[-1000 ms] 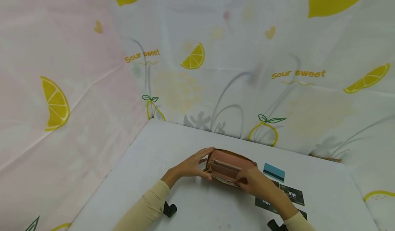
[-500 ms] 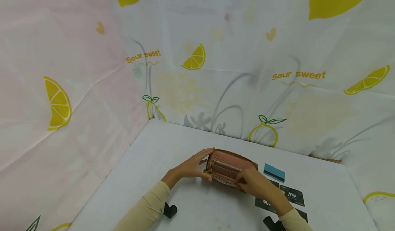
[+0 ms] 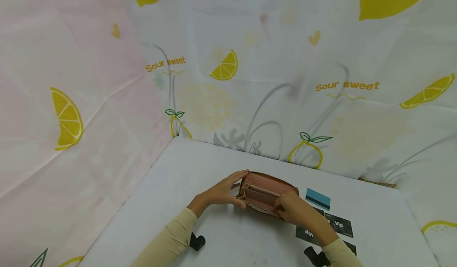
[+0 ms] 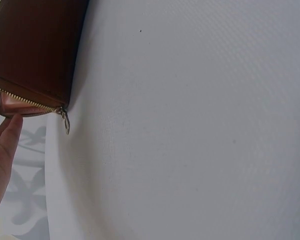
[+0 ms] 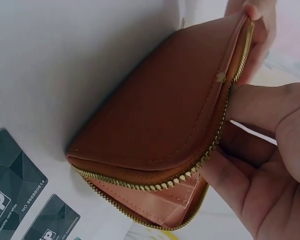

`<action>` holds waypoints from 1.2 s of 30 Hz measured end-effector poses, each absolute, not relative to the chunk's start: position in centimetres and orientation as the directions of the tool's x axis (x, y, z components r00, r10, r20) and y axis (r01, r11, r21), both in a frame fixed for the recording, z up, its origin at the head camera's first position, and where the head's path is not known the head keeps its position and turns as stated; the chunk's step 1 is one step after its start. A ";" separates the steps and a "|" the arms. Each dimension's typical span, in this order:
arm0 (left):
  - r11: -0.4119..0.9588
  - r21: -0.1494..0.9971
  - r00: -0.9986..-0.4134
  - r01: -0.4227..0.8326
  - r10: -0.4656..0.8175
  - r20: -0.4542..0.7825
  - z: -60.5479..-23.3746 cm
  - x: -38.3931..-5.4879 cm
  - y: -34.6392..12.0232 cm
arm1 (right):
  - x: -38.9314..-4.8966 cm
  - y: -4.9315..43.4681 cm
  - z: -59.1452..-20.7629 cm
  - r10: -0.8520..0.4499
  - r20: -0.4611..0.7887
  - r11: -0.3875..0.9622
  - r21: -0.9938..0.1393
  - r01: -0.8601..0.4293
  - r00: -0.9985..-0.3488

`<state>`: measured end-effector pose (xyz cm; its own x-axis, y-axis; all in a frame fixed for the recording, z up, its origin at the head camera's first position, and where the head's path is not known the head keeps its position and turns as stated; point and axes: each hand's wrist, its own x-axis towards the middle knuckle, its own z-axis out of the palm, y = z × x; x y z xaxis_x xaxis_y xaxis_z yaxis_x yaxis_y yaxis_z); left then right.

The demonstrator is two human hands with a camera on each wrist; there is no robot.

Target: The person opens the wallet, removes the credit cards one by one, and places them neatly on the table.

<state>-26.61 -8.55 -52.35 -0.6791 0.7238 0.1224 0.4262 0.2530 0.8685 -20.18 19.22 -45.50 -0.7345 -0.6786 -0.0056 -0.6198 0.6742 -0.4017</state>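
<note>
A brown zip-around wallet (image 3: 264, 193) is held unzipped over the table, its pink lining and inner dividers facing up in the head view. My left hand (image 3: 219, 189) grips its left end, thumb at the near edge and fingers at the far edge. A metal zip pull (image 4: 66, 121) hangs from that end in the left wrist view. At the right end, my right hand (image 3: 290, 208) is curled over the near edge. The right wrist view shows its fingers (image 5: 260, 107) at the gold zip teeth and partly inside the opening; their tips are hidden.
Right of the wallet lie a blue card (image 3: 317, 198) with a dark stripe and several dark VIP cards (image 3: 339, 225), partly covered by the right forearm. Black wrist mounts (image 3: 197, 241) show by both sleeves. A lemon-print cloth (image 3: 264, 80) rises behind the white table (image 3: 200, 152).
Both hands keep their places on the wallet. The right forearm and hand shift only very slightly; the cards stay where they were.
</note>
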 end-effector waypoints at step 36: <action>0.256 0.859 -0.675 0.443 0.726 0.131 -52.7 -26.6 -8.4 | -19.2 17.6 -46.4 -0.570 0.095 0.812 -0.087 -0.577 -0.816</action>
